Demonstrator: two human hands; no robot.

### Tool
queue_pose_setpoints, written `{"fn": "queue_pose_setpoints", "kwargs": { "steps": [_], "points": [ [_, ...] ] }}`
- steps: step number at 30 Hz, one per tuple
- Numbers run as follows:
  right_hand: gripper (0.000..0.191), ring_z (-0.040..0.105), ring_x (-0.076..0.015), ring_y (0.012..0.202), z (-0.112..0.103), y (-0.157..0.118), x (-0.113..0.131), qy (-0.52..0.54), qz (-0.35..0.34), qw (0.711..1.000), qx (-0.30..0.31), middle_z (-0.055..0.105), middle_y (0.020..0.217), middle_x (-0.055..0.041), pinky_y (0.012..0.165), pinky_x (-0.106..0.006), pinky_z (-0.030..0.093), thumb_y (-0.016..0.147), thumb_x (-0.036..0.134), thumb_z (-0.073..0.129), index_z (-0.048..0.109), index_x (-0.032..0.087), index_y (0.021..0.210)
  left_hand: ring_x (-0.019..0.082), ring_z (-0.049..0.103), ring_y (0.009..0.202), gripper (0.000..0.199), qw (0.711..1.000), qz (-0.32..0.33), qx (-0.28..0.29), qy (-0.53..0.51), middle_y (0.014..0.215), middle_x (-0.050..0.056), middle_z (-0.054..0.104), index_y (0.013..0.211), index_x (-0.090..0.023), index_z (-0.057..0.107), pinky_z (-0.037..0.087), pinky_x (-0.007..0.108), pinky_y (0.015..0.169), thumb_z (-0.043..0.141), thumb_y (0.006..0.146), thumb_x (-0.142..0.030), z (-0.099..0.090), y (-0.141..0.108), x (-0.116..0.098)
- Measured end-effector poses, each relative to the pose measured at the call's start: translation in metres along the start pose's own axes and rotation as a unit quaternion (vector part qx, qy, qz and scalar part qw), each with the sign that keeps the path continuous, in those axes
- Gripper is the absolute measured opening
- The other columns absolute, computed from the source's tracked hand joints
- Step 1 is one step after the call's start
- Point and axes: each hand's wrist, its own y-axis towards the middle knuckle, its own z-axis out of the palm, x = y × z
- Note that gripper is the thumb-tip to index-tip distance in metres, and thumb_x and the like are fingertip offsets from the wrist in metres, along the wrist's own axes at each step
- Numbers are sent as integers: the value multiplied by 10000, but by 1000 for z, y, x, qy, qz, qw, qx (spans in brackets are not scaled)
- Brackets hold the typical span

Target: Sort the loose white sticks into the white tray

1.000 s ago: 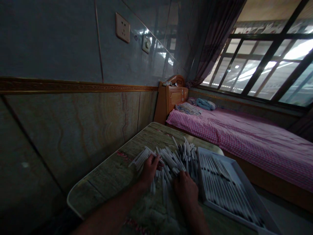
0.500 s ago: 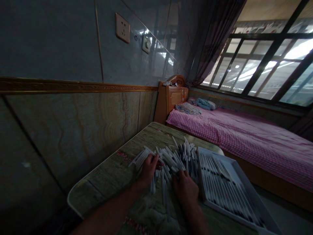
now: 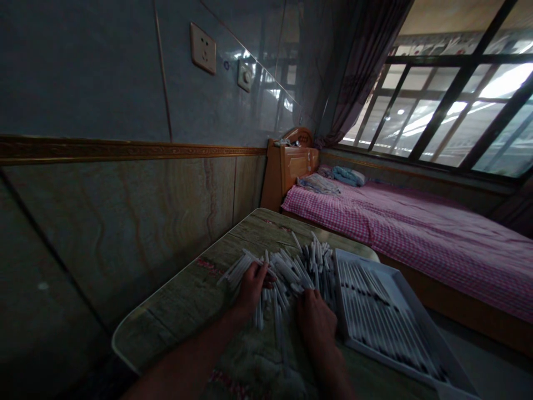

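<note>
A loose pile of slim, whitish pen barrels (image 3: pixel 287 268) lies across the table in front of me. My left hand (image 3: pixel 253 286) is at the pile's left side, thumb and fingers pinched on a pen barrel that points up and left. On the near right edge of the pile, my right hand (image 3: pixel 315 316) has its fingers curled down against the barrels; what they hold is hidden. Darker pieces with white ends (image 3: pixel 318 258) are heaped behind that hand. Just right of it, a shallow grey tray (image 3: pixel 347 340) holds rows of pale pens with dark sections (image 3: pixel 383 316).
The table (image 3: pixel 179 311) has a stone-like top with rounded corners and a pale rim. A tiled wall (image 3: pixel 179 200) runs along its left. Beyond the far edge stands a bed (image 3: pixel 395 216) with a pink checked cover, below a window (image 3: pixel 437 111).
The view has shifted slightly, moving the scene a little to the left. Both hands stay at nearly the same places on the pile, with only slight finger movement in the right.
</note>
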Motion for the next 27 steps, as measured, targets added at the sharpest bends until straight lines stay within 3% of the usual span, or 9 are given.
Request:
{"fn": "queue_pose_setpoints", "kwargs": {
  "steps": [8,21,27],
  "points": [
    [252,687,-206,820,0,-2,-1,4,-16,1000,8,641,995,-95,564,-260,418,945,173,331,581,172,969,180,666,567,463,1000,-6,-9,-11,622,10,653,691,-177,567,517,275,509,672,641,-624,0,2,1],
    [274,678,-200,828,0,-3,-2,9,15,1000,-4,644,991,-97,553,-258,377,959,142,293,564,171,979,195,698,620,408,996,-15,-29,-77,689,54,712,754,-156,590,549,289,543,682,686,-548,-5,7,9],
    [188,658,-171,751,9,-4,-4,69,-5,996,-58,665,911,-34,528,-250,305,982,217,366,542,206,917,206,723,631,277,983,-67,-67,-156,725,73,740,823,-158,563,585,302,567,678,770,-404,-6,12,8]
  ]
}}
